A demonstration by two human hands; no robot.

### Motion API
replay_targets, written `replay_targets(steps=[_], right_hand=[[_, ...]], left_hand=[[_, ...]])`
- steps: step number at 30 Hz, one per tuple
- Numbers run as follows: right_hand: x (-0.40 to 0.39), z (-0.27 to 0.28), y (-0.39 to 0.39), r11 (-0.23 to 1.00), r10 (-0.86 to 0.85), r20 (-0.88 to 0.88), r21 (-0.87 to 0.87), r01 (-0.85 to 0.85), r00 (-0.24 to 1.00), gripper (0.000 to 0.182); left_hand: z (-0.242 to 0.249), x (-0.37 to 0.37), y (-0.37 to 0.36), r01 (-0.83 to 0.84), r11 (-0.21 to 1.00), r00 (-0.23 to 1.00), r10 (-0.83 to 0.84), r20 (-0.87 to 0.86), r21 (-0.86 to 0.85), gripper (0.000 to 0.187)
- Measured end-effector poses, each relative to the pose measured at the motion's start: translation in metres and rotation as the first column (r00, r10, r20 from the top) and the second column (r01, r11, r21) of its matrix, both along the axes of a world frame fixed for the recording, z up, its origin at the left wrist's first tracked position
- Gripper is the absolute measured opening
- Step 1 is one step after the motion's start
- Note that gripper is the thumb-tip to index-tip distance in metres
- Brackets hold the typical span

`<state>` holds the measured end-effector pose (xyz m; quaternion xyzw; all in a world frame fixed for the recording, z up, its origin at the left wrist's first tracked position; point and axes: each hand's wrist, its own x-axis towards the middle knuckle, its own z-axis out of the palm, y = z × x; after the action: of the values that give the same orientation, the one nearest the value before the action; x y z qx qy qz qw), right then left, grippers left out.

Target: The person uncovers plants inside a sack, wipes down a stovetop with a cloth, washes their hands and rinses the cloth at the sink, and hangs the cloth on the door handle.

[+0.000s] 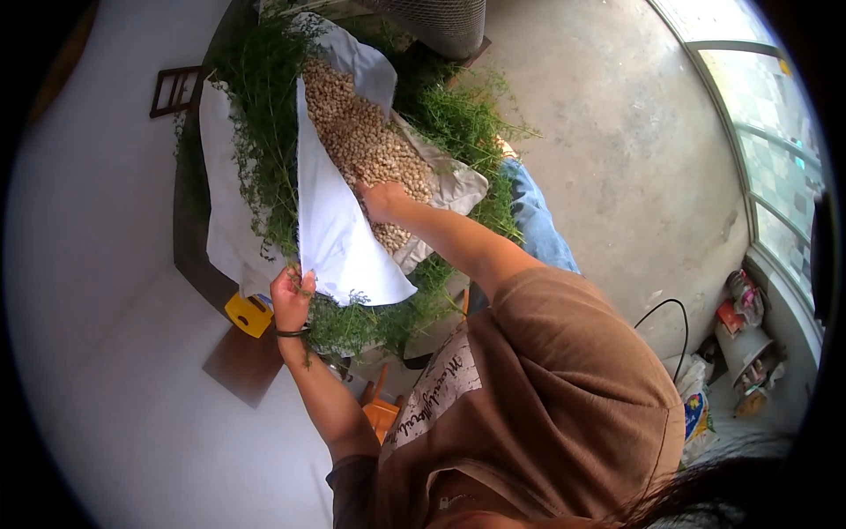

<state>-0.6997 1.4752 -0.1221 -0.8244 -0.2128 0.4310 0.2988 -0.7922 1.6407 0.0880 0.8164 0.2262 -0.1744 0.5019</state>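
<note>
Chickpea pods (366, 141) heaped in white sack (339, 238), sack mouth spread open and lying across low dark table (189, 256). Green chickpea plants (264, 132) piled around and under sack, covering most of table top, spilling over near edge toward seated person.

Left hand (293, 300): at near left edge of table, fingers curled shut on edge of sack cloth together with a few green stems; dark band on wrist. Right hand (381, 201): reached into sack opening, resting on pod heap near its lower end; fingers bent down into pods, cannot tell whether pinching anything or merely pressed on top.

Progress, judged: sack holds a good mound of stripped pods, so a fair share of picking looks done; large mass of unstripped greenery left on all sides, so plenty seemingly left.

Surroundings: yellow object (248, 314) just off near left corner of table; orange stool (381, 410) below table edge, near person's knees. Dark wooden frame (174, 90) at far left corner. Grey mesh-walled container (436, 22) at far edge, partly out of view. Bare concrete floor (608, 150) to right, stained in places; pale wall or floor to left. Glazed door or window (767, 141) at far right, with clutter of packets and a white container (740, 348) near its foot. Black cable (665, 317) looping on floor.
</note>
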Motion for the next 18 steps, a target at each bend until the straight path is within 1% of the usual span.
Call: replay_targets(steps=[1,4,7,10,13,16,18], right_hand=[[-0.002,0.002,0.000,1.000,0.009,-0.006,-0.006,-0.009,1.000,0.047],[-0.008,0.007,0.001,0.999,-0.037,-0.019,-0.020,0.036,0.999,0.049],[-0.009,0.017,-0.004,0.998,-0.069,-0.072,-0.002,0.069,0.995,0.050],[-0.004,0.032,-0.009,0.998,-0.052,-0.112,0.022,0.055,0.992,0.051],[-0.009,0.013,0.003,0.995,-0.097,-0.077,0.024,0.100,0.992,0.069],[-0.011,-0.002,0.009,0.993,-0.116,-0.039,0.014,0.117,0.992,0.069],[-0.010,-0.003,0.004,0.992,-0.127,-0.016,-0.001,0.127,0.992,0.064]], left_hand=[[0.000,0.000,-0.001,-0.001,1.000,1.000,0.001,0.005,-0.011,0.029],[0.003,0.002,-0.004,-0.004,1.000,1.000,0.004,0.006,-0.015,0.030],[0.001,0.001,-0.002,-0.007,1.000,1.000,0.007,0.001,-0.021,0.029],[-0.003,-0.001,0.001,0.025,1.000,0.999,-0.025,0.030,0.012,0.028],[-0.003,-0.001,0.002,0.025,1.000,0.999,-0.025,0.033,0.019,0.026],[-0.005,-0.003,0.003,-0.001,1.000,1.000,0.002,0.008,-0.016,0.026],[-0.004,-0.003,0.003,0.011,1.000,1.000,-0.011,0.012,-0.008,0.026]])
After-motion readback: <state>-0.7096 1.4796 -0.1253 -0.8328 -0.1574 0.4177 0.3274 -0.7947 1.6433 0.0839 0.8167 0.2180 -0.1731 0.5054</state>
